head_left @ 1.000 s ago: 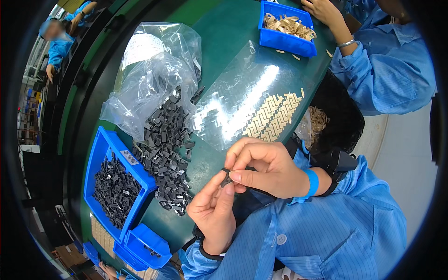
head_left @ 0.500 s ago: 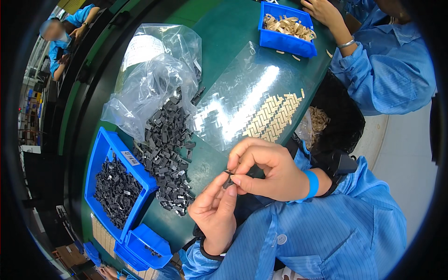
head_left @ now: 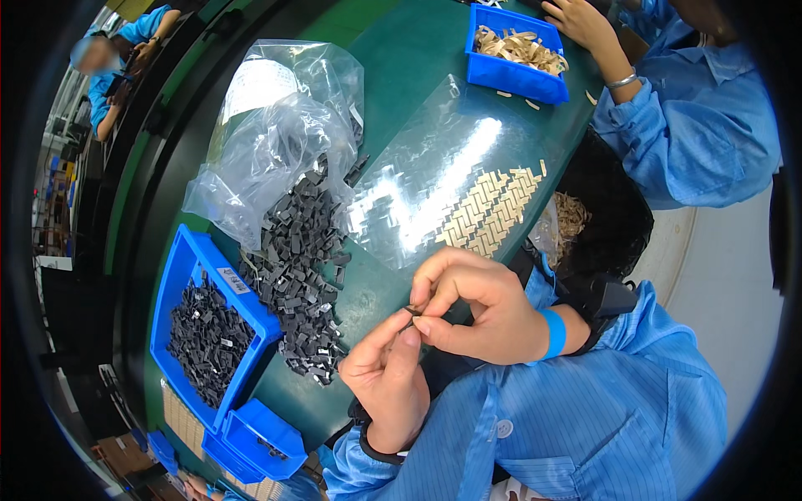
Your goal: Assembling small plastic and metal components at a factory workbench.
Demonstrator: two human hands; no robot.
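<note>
My left hand (head_left: 386,376) pinches a small black plastic piece (head_left: 409,321) between thumb and forefinger. From the right, my right hand (head_left: 476,305) meets it, thumb and fingertips closed on the same piece; most of it is hidden by the fingers. Both hands are held above the table's near edge. Just beyond them lies a clear plastic sheet (head_left: 401,179) with rows of small beige strips (head_left: 489,213) set in a zigzag pattern. Left of my hands spreads a heap of small black plastic pieces (head_left: 301,267), spilling from a clear plastic bag (head_left: 280,138).
A blue bin (head_left: 167,313) full of black pieces stands at the left, with a smaller blue bin (head_left: 284,434) beside it. Beige strips fill another blue bin (head_left: 518,79) at the far side. A co-worker's sleeve (head_left: 685,125) is at the upper right, above a black waste bag (head_left: 614,209).
My fingers have shifted slightly around the black piece, which now shows less between the thumbs. Both hands stay together in nearly the same place.
</note>
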